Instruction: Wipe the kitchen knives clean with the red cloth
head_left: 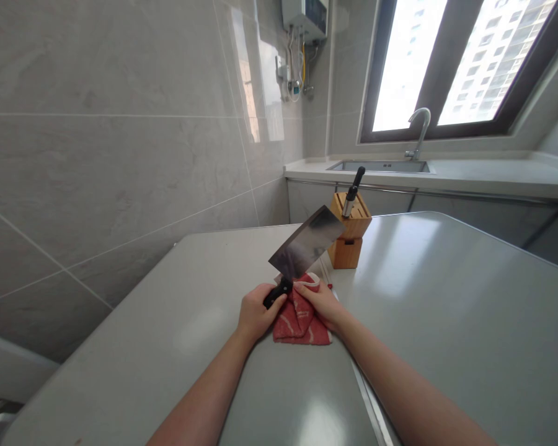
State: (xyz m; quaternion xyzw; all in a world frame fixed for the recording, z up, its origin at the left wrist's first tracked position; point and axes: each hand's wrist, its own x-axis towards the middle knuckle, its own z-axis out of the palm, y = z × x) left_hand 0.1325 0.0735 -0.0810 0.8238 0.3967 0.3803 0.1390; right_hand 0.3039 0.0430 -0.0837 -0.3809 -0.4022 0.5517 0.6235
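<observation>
My left hand (256, 313) is closed around the black handle of a cleaver (307, 243). The broad metal blade tilts up and to the right, above the table. Bunched in my right hand (323, 302) is a red cloth (300, 322) with pale markings and a white edge. The cloth touches the cleaver near where blade and handle meet, and its lower part hangs toward the tabletop. My right thumb lies on top of the cloth; the other fingers are mostly hidden behind it. Just beyond the blade stands a wooden knife block (346, 251) holding a black-handled knife (353, 192).
A pale grey table (204, 334) with a seam on the right carries these things. Behind it runs a white counter (483, 170) with a sink (381, 166) and a curved faucet (421, 133). A tiled wall (121, 155) bounds the left side.
</observation>
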